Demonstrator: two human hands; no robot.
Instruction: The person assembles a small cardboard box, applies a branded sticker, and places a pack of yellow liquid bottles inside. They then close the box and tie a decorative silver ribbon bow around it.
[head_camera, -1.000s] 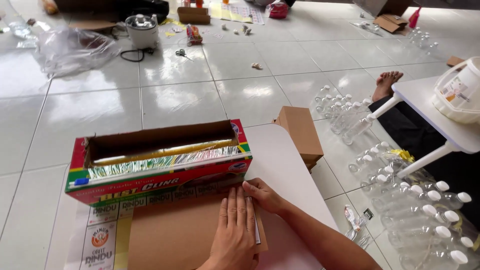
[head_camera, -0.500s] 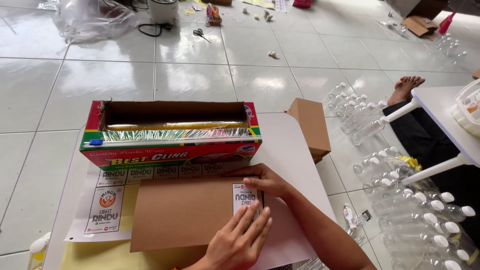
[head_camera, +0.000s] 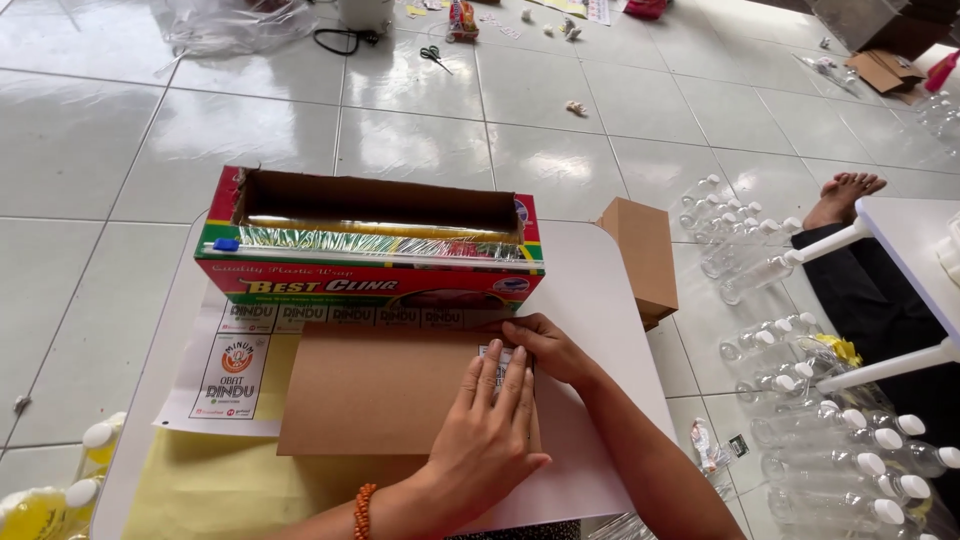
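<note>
L hand (head_camera: 490, 430) flat, fingers spread, pressing small label (head_camera: 497, 362) onto brown card sheet (head_camera: 380, 390) on desk (head_camera: 590, 300). R hand (head_camera: 545, 345) fingers pinch label's edge. Cling-film box (head_camera: 370, 250) just behind.

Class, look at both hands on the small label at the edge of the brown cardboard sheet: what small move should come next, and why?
Probably smooth the small label flat with the left hand while the right hand steadies its upper edge. Both hands' fingers already lie on it at the right edge of the brown cardboard sheet, so pressing down looks like the natural step.
</note>
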